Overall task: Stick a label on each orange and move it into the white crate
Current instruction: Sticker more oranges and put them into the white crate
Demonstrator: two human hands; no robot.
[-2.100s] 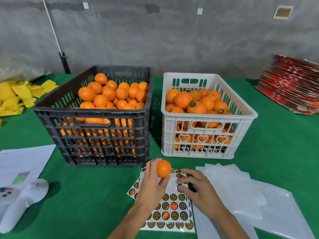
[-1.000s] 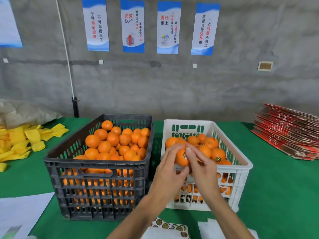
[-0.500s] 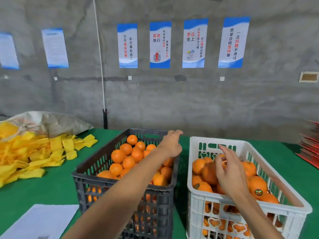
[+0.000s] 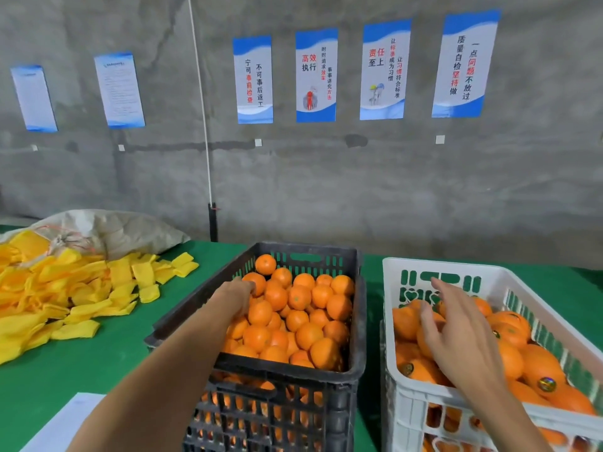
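Note:
The black crate (image 4: 295, 374) in the middle holds several unlabelled oranges (image 4: 307, 334). My left hand (image 4: 237, 298) reaches down into its left side, fingertips against an orange (image 4: 258, 282); the back of the hand hides whether the fingers grip it. To the right, the white crate (image 4: 424, 391) holds oranges, some with a round label (image 4: 546, 383). My right hand (image 4: 458, 331) hovers over those oranges with fingers spread and holds nothing. The sticker sheet is out of view.
A heap of yellow foam nets (image 4: 81, 288) and a grey sack (image 4: 124, 230) lie on the green table (image 4: 107, 363) at the left. A white paper (image 4: 62, 425) sits at the near left edge. A concrete wall with posters (image 4: 316, 75) stands behind.
The labelled orange has gone from my hands into the white crate. My left hand has swung over and dropped into the black crate. My right hand has opened above the white crate.

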